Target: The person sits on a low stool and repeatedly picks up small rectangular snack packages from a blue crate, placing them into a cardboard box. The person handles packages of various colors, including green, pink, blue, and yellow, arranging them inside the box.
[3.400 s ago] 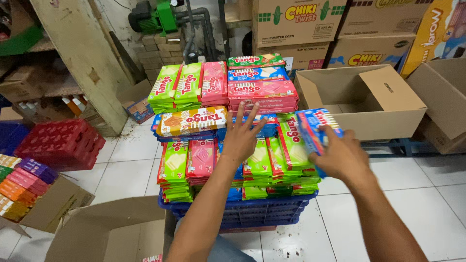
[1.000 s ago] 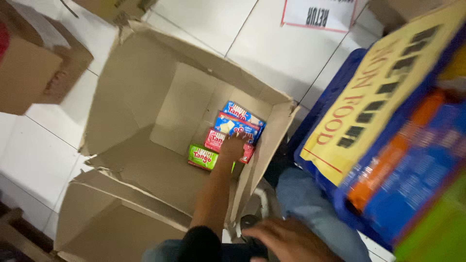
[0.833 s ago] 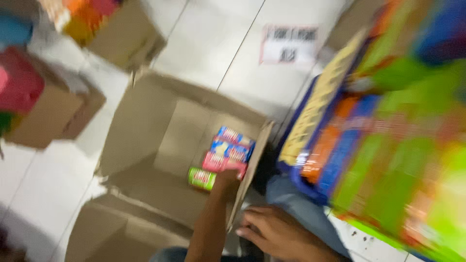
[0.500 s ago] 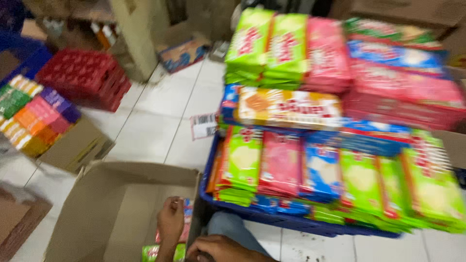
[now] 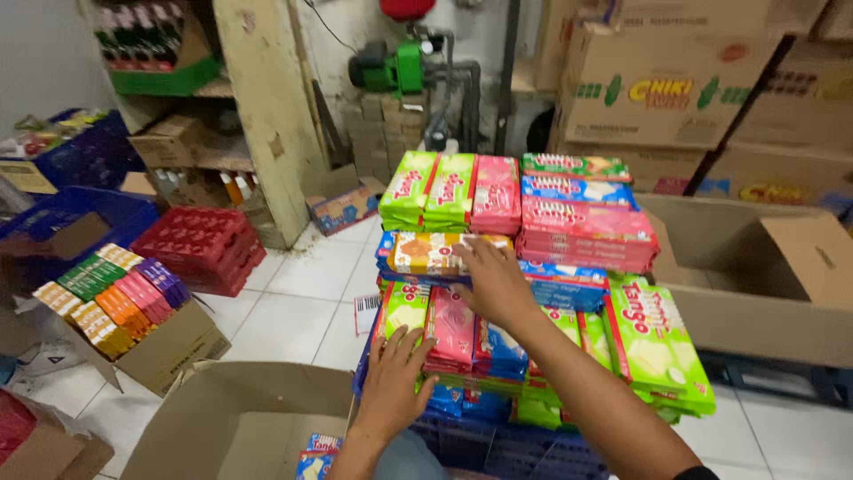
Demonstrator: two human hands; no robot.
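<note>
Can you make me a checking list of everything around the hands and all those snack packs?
Surface: white tiled floor, with dark specks.
Job's things: wafer packs in green, pink, blue and orange, stacked on a blue crate; open cardboard box at lower left with a blue pack inside.
Clutter: box of small colourful packs, red crate, large open carton on the right.
Grips: left hand flat on the front packs, fingers spread; right hand on the orange pack; neither closed on anything.
Cables: one thin wire on the wall, near the green pump.
Surroundings: stacked cartons, wooden shelf.
</note>
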